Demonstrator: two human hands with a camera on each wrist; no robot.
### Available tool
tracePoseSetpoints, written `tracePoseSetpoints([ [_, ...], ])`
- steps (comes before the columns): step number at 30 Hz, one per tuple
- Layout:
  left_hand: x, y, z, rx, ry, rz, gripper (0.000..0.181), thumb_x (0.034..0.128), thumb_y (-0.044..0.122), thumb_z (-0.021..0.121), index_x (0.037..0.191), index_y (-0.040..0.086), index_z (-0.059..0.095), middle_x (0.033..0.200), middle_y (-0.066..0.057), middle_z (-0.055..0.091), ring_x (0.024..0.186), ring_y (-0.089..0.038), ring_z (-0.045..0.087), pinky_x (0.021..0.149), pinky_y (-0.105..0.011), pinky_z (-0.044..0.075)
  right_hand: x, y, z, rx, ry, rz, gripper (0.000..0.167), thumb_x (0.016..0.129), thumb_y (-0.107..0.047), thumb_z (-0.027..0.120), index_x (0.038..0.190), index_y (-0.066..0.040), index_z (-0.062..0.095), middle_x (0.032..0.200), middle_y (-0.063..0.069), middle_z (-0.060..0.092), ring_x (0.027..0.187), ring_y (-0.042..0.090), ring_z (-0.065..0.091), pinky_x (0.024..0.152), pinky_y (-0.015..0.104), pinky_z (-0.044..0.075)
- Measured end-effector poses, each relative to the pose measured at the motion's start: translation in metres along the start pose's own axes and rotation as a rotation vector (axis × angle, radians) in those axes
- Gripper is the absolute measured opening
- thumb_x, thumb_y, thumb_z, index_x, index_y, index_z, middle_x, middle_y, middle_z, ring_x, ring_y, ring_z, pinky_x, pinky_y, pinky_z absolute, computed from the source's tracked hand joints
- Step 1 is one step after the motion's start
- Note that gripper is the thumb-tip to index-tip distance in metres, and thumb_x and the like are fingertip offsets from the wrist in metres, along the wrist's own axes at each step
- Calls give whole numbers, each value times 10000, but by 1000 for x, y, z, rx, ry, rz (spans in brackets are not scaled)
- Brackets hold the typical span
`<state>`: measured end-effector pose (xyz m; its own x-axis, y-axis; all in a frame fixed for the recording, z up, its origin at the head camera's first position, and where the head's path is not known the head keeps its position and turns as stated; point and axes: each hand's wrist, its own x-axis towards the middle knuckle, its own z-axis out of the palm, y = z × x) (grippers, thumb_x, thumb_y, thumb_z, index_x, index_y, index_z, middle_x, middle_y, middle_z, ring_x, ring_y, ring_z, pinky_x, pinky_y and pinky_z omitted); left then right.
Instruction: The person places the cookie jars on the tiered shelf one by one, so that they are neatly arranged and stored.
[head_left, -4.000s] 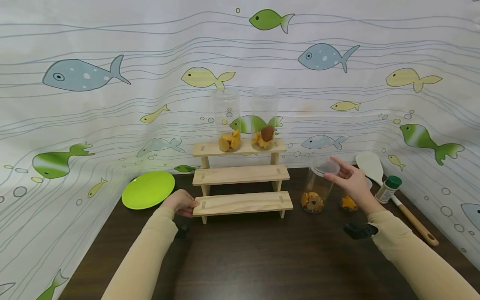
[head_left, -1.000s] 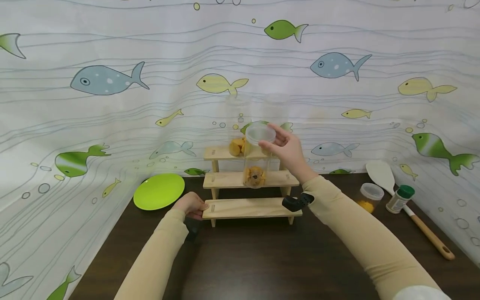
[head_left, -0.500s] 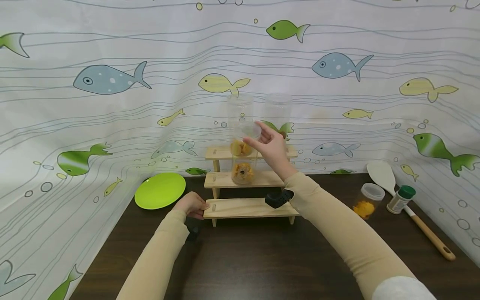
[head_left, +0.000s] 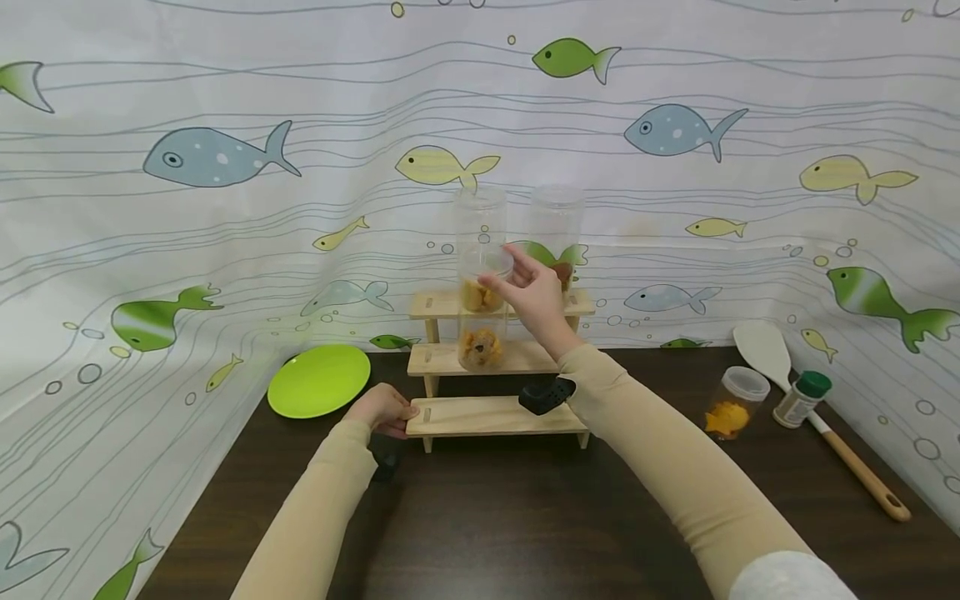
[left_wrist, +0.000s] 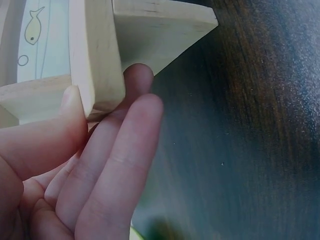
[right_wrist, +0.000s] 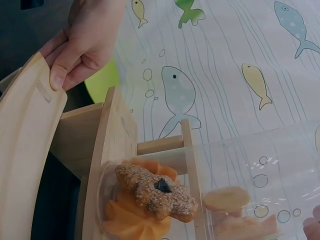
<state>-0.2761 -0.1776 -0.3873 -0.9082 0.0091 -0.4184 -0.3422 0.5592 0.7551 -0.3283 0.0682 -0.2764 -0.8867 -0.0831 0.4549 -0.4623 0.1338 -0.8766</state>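
A three-step wooden display stand (head_left: 476,417) stands on the dark table. My left hand (head_left: 382,408) pinches the left end of its lowest step; in the left wrist view the thumb (left_wrist: 47,140) lies on one side of the board and fingers on the other. My right hand (head_left: 536,296) grips a clear lidded jar (head_left: 482,325) near its top. The jar is upright at the left part of the middle step, with cookies (right_wrist: 150,200) at its bottom. Whether its base fully rests on the step is hard to tell.
Two taller clear jars (head_left: 557,221) with cookies stand on the top step. A lime-green plate (head_left: 318,382) lies left of the stand. At right are a small jar (head_left: 729,408) with orange pieces, a green-capped shaker (head_left: 801,400) and a spatula (head_left: 862,467).
My right hand has carried the jar from the table at the right to the middle step, lastly shifting it slightly left. My left hand keeps its pinch on the lowest step.
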Motion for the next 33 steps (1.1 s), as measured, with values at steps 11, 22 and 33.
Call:
tracePoseSetpoints([
  [11, 2, 0, -1, 25, -14, 3, 317, 922, 53, 600, 1121, -191, 566, 915, -262, 679, 751, -253, 688, 740, -409, 587, 0, -2, 6, -134, -9, -6, 840, 740, -520, 736, 1433, -156, 431, 1377, 115, 516, 1216, 185, 541, 996, 342, 472],
  [22, 3, -2, 1, 30, -30, 5, 293, 930, 50, 586, 1107, -183, 577, 935, -275, 680, 797, -290, 698, 742, -417, 587, -9, -2, -2, -120, -87, 9, 812, 812, -372, 736, 1478, -139, 334, 1479, 110, 382, 1321, 186, 429, 1052, 267, 406],
  [33, 3, -1, 0, 35, 0, 12, 274, 921, 40, 596, 1084, -180, 594, 896, -259, 686, 756, -268, 696, 745, -431, 583, -28, 1, -42, -87, -125, -158, 760, 805, -315, 759, 1447, -135, 395, 1449, 79, 444, 1314, 186, 443, 1065, 439, 398],
])
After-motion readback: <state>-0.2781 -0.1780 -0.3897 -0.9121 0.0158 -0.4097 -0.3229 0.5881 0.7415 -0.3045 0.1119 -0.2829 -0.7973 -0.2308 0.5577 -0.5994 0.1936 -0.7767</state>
